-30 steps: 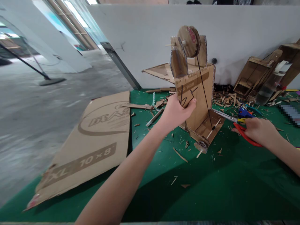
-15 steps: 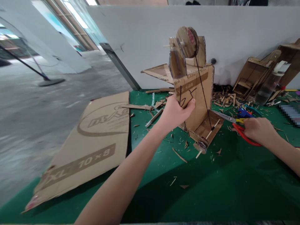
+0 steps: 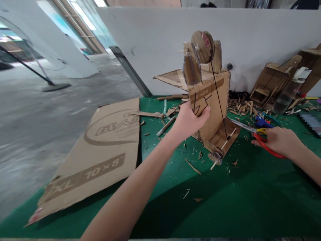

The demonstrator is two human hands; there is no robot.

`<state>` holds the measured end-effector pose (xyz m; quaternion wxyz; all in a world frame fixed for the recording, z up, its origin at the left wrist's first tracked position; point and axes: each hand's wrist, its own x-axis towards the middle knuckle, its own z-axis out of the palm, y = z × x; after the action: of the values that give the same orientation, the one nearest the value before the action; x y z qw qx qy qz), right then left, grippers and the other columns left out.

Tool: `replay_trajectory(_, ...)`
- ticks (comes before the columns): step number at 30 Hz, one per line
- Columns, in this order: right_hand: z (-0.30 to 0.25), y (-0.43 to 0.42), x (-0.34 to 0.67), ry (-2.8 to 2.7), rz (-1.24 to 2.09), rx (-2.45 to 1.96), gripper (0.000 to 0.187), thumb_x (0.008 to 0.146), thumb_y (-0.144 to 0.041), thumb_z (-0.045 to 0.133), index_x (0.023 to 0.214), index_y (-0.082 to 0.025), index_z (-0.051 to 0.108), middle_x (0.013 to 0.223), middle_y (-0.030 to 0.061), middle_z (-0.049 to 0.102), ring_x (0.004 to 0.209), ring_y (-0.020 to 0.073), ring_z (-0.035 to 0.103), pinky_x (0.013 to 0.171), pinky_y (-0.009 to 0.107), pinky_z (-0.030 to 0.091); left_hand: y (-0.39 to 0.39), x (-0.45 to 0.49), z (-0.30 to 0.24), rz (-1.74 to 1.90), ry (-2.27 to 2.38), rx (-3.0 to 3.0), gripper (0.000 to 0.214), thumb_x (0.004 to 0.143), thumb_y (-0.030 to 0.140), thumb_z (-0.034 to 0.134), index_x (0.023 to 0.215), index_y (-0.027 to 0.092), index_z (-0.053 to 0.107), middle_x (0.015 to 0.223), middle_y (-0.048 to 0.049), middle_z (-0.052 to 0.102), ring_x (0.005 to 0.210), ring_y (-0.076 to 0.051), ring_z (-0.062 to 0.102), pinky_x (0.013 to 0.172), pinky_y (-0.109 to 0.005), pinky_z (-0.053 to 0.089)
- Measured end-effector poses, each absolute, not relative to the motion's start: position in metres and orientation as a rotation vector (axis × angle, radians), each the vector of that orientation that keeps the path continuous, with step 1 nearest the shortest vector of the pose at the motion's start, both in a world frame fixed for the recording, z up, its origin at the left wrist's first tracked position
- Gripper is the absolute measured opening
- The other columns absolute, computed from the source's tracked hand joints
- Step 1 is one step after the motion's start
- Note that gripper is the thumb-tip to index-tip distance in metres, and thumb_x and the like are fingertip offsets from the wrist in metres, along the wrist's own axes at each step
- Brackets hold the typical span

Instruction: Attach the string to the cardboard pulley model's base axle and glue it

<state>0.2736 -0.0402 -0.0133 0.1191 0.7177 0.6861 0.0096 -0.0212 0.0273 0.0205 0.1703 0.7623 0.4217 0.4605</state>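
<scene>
My left hand (image 3: 192, 120) grips the side of a cardboard model (image 3: 217, 97), its thumb across the marker writing on the front panel. A cardboard wheel (image 3: 202, 47) sits on a stick axle at the model's top. From it a black string (image 3: 218, 100) runs down to a thin stick (image 3: 229, 138) at the base. Closed around the red and yellow handles of a pair of scissors (image 3: 262, 142) is my right hand (image 3: 281, 142). The scissor blades point left, with their tips at the right edge of the model's base; whether they touch it I cannot tell.
A large flat cardboard sheet (image 3: 100, 144) lies at the left of the green table (image 3: 225, 207). Cardboard scraps (image 3: 240, 108) are heaped behind the model. At the right stand a clear bottle (image 3: 288, 93) and another cardboard structure (image 3: 268, 80); a phone-like dark object (image 3: 311, 124) lies nearby.
My right hand and the scissor handles have shifted slightly right and down in the picture. My left hand keeps its hold on the model, and the view has moved a little.
</scene>
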Motion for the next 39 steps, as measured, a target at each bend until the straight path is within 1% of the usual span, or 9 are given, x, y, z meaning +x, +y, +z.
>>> replay_trajectory(8, -0.014, -0.037, 0.268, 2.100, 0.085, 2.076, 0.069, 0.082, -0.080, 0.037, 0.064, -0.018, 0.061, 0.072, 0.0178, 0.067, 0.067, 0.0334, 0.066, 0.058, 0.038, 0.042, 0.027, -0.020, 0.022, 1.323, 1.202, 2.151, 0.013, 0.082, 0.029, 0.058, 0.090, 0.019, 0.061, 0.087, -0.0073, 0.070, 0.092, -0.022, 0.066, 0.088, -0.036, 0.056)
replay_trajectory(14, -0.011, -0.035, 0.261, 2.038, 0.088, 2.071, 0.066, 0.087, -0.075, 0.035, 0.071, -0.017, 0.064, 0.075, 0.0141, 0.069, 0.073, 0.0294, 0.068, 0.063, 0.035, 0.042, 0.025, -0.021, 0.023, 1.287, 1.221, 2.130, 0.015, 0.083, 0.030, 0.058, 0.091, 0.018, 0.061, 0.088, -0.0083, 0.070, 0.088, -0.022, 0.067, 0.079, -0.034, 0.057)
replay_trajectory(20, -0.010, -0.037, 0.262, 2.053, 0.119, 2.086, 0.062, 0.088, -0.070, 0.040, 0.068, -0.016, 0.064, 0.071, 0.0168, 0.068, 0.070, 0.0321, 0.067, 0.060, 0.036, 0.039, 0.024, -0.019, 0.024, 1.317, 1.171, 2.156, 0.017, 0.084, 0.026, 0.055, 0.097, 0.017, 0.061, 0.097, -0.0086, 0.070, 0.097, -0.021, 0.066, 0.091, -0.035, 0.054)
replay_trajectory(26, -0.009, -0.037, 0.264, 2.017, 0.156, 2.041, 0.051, 0.096, -0.049, 0.037, 0.070, -0.015, 0.065, 0.071, 0.0161, 0.068, 0.068, 0.0293, 0.067, 0.057, 0.034, 0.038, 0.025, -0.020, 0.022, 1.314, 1.181, 2.157, 0.018, 0.084, 0.026, 0.056, 0.099, 0.017, 0.061, 0.098, -0.0091, 0.071, 0.097, -0.022, 0.066, 0.088, -0.034, 0.055)
replay_trajectory(28, -0.010, -0.037, 0.266, 2.019, 0.146, 2.063, 0.057, 0.095, -0.055, 0.034, 0.072, -0.015, 0.066, 0.072, 0.0171, 0.068, 0.069, 0.0311, 0.067, 0.058, 0.035, 0.038, 0.025, -0.020, 0.022, 1.313, 1.185, 2.154, 0.016, 0.084, 0.027, 0.056, 0.096, 0.018, 0.061, 0.096, -0.0088, 0.071, 0.094, -0.022, 0.066, 0.085, -0.035, 0.056)
replay_trajectory(31, -0.013, -0.036, 0.272, 1.972, 0.082, 2.172, 0.074, 0.088, -0.076, 0.027, 0.077, -0.015, 0.068, 0.076, 0.0195, 0.068, 0.072, 0.0363, 0.068, 0.059, 0.038, 0.040, 0.026, -0.021, 0.023, 1.294, 1.207, 2.171, 0.013, 0.084, 0.027, 0.057, 0.091, 0.018, 0.061, 0.090, -0.0079, 0.070, 0.089, -0.021, 0.066, 0.082, -0.034, 0.056)
replay_trajectory(33, -0.015, -0.036, 0.276, 1.951, 0.023, 2.259, 0.081, 0.085, -0.080, 0.021, 0.079, -0.014, 0.068, 0.078, 0.0214, 0.067, 0.073, 0.0384, 0.068, 0.059, 0.040, 0.040, 0.027, -0.023, 0.023, 1.284, 1.225, 2.170, 0.013, 0.083, 0.028, 0.057, 0.089, 0.017, 0.061, 0.088, -0.0078, 0.070, 0.087, -0.021, 0.065, 0.080, -0.034, 0.056)
replay_trajectory(36, -0.019, -0.040, 0.281, 2.000, -0.054, 2.332, 0.080, 0.087, -0.079, 0.020, 0.073, -0.015, 0.065, 0.075, 0.0209, 0.066, 0.074, 0.0372, 0.068, 0.058, 0.038, 0.040, 0.030, -0.025, 0.023, 1.289, 1.241, 2.147, 0.015, 0.083, 0.030, 0.058, 0.090, 0.017, 0.062, 0.088, -0.0079, 0.070, 0.086, -0.021, 0.065, 0.079, -0.033, 0.056)
replay_trajectory(39, -0.025, -0.046, 0.284, 2.057, -0.153, 2.334, 0.072, 0.087, -0.079, 0.026, 0.075, -0.018, 0.063, 0.073, 0.0152, 0.066, 0.074, 0.0331, 0.068, 0.059, 0.036, 0.041, 0.031, -0.026, 0.020, 1.291, 1.235, 2.129, 0.015, 0.084, 0.031, 0.057, 0.089, 0.018, 0.061, 0.085, -0.0069, 0.069, 0.084, -0.020, 0.065, 0.078, -0.032, 0.055)
